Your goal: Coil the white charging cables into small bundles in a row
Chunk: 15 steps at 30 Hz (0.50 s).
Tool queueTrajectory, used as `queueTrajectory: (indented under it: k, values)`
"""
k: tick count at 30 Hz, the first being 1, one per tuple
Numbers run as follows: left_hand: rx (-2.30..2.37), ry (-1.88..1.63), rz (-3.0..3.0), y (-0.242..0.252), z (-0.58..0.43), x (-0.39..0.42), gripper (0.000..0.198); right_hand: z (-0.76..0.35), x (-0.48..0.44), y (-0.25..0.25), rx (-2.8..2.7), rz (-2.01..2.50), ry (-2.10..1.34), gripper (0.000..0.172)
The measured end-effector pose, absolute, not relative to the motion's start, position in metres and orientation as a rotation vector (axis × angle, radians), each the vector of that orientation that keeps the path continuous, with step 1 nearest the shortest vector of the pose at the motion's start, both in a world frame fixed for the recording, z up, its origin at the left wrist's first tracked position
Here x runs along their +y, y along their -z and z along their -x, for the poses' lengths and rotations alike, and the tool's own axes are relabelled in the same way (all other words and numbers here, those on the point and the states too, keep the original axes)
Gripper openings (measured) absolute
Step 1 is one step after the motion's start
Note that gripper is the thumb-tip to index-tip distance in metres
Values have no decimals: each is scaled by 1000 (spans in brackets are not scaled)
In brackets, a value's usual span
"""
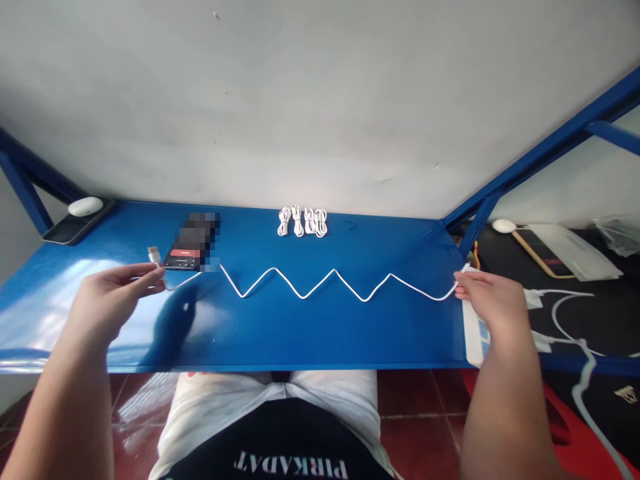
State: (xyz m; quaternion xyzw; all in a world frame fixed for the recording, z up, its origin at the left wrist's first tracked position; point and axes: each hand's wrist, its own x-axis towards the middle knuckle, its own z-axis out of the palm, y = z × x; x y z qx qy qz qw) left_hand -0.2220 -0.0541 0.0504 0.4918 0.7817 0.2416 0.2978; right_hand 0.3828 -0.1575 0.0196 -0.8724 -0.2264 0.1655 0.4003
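A white USB cable stretches across the blue tabletop in a zigzag of kinks. My left hand pinches one end, with the flat USB plug sticking up past the fingertips. At the other end, my right hand grips the cable between thumb and fingers near its small connector, which is mostly hidden. Several bundled white cables lie side by side at the back, near the wall. Just beyond my left hand rests a black phone, its screen partly blurred out.
A white mouse sits on a dark tray at the far left. Right of the blue frame is a black surface with another phone, a white mouse and loose cords. A white power strip stands by my right wrist.
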Motion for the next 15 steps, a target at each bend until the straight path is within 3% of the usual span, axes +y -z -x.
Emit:
queueTrajectory:
  k: [4,11,15]
  values:
    - [1896,-693,-1245,-43,198,-54,38,-362,-154,-14,-605,2239,-626,15]
    - [1581,-572,-1236,-16,145,-53,44,-293,-138,-3,-769,2075,-950,16]
    - [1466,-504,-1303,-8,118,-54,34,-254,-128,-1,-861,1937,-1063,19]
